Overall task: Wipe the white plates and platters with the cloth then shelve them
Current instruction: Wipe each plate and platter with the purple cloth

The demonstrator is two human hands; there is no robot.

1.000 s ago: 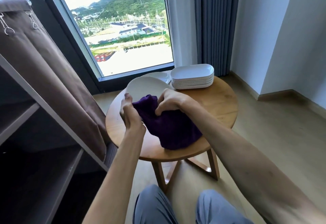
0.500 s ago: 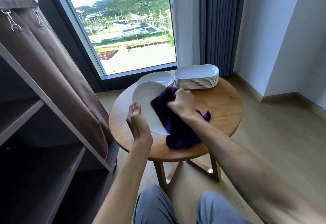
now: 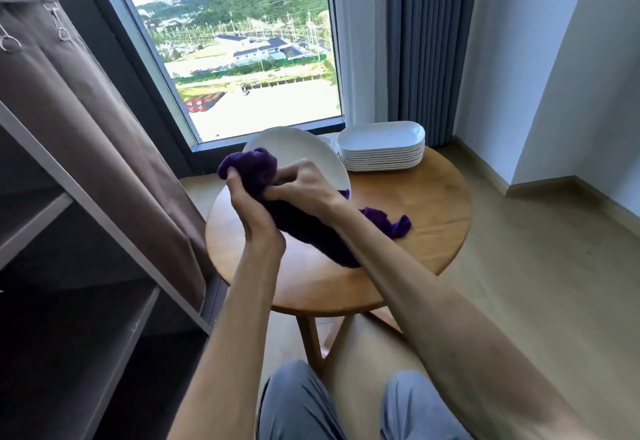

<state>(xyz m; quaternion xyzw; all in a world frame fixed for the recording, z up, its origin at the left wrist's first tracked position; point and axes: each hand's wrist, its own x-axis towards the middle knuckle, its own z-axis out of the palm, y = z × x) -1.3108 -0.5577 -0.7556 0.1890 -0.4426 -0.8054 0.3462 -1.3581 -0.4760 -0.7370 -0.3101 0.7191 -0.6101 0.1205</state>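
my left hand (image 3: 258, 221) and right hand (image 3: 304, 185) work a purple cloth (image 3: 301, 225) against a round white plate (image 3: 311, 155) at the centre of the frame, above a round wooden surface (image 3: 426, 218). the left hand's fingers (image 3: 232, 176) are curled round the plate's near-left edge with a fold of cloth bunched under them; how the plate is gripped beneath the cloth cannot be told. the right hand's fingers (image 3: 287, 176) are curled into the cloth, pressing it on the plate's face. the plate is tilted up toward the window (image 3: 242, 59), its upper rim showing white above the cloth. the rest of the cloth trails down and right, its loose end lying on the surface just right of my right wrist. behind the plate, upper right of centre, a stack of white platters (image 3: 381, 147) stands on the surface's far edge, beside a grey curtain (image 3: 422, 41). the rim of another white dish (image 3: 327, 142) shows between plate and stack. a shelf unit (image 3: 86, 232) with a brown fabric cover (image 3: 104, 128) fills the left of the frame. my knees in grey trousers (image 3: 298, 405) sit at the bottom
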